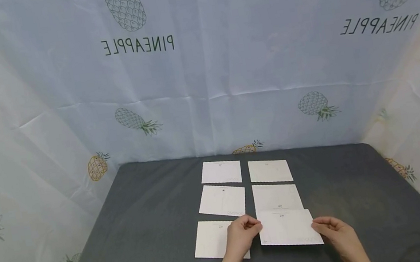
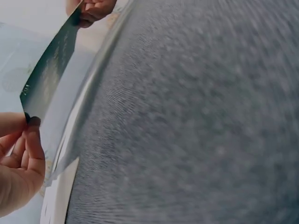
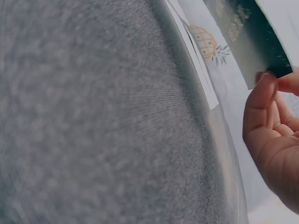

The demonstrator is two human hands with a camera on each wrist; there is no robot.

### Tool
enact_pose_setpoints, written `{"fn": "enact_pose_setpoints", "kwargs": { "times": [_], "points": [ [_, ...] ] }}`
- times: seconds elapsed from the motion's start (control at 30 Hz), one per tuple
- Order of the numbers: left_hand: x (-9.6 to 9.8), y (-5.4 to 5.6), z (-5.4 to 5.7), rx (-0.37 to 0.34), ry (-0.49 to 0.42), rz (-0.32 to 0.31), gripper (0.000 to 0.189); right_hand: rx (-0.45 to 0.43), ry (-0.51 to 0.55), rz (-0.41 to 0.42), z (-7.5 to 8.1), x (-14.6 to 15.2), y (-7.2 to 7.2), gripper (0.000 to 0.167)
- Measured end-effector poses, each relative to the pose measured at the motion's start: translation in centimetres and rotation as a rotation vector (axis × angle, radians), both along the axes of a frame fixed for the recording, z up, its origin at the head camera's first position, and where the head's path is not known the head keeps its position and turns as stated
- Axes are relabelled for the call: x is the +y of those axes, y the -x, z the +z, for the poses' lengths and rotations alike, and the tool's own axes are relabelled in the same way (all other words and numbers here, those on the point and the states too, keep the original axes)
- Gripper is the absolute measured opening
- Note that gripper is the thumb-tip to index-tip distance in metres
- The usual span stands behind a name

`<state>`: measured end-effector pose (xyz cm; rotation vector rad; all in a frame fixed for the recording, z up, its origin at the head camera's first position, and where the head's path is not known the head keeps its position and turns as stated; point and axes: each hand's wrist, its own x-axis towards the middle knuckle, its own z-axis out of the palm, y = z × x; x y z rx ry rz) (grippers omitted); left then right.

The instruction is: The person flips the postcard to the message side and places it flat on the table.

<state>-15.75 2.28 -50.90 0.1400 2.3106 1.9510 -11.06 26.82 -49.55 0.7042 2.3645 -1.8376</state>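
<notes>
Both hands hold one postcard (image 1: 289, 228) by its two short ends, above the dark tabletop. Its white side with small print faces up in the head view; the underside is dark green with pale markings in the left wrist view. My left hand (image 1: 241, 236) pinches the left end between thumb and fingers. At the opposite end my right hand (image 1: 341, 238) pinches the edge the same way. Beneath my left wrist lies another white postcard (image 1: 211, 239), partly covered. The held card overlaps the near edge of a postcard (image 1: 277, 195) lying behind it.
More white postcards lie in two columns: one at the back left (image 1: 221, 172), one at the back right (image 1: 270, 171) and one mid-left (image 1: 222, 200). The dark grey table (image 1: 147, 229) ends at a pineapple-print curtain (image 1: 221, 66) behind and at both sides.
</notes>
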Motion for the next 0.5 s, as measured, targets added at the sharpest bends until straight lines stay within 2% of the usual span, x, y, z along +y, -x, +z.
{"fn": "enact_pose_setpoints", "kwargs": {
  "times": [0.1, 0.17, 0.27, 0.37, 0.5],
  "points": [
    [-0.03, -0.09, -0.25, 0.042, 0.098, -0.007, 0.010, -0.023, -0.069, 0.050, -0.09, -0.09, -0.01, 0.052],
    [-0.03, -0.20, -0.35, 0.060, 0.167, -0.033, 0.016, -0.043, -0.135, 0.076, -0.22, -0.10, 0.04, 0.054],
    [0.00, -0.33, -0.50, 0.086, 0.265, -0.081, 0.024, -0.057, -0.293, 0.131, -0.44, -0.22, 0.12, 0.048],
    [0.07, -0.37, -0.69, 0.109, 0.328, -0.109, 0.022, -0.050, -0.420, 0.190, -0.57, -0.44, 0.12, 0.040],
    [0.17, -0.41, -0.70, 0.127, 0.365, -0.113, 0.019, -0.041, -0.512, 0.228, -0.66, -0.64, 0.05, 0.034]
  ]
}}
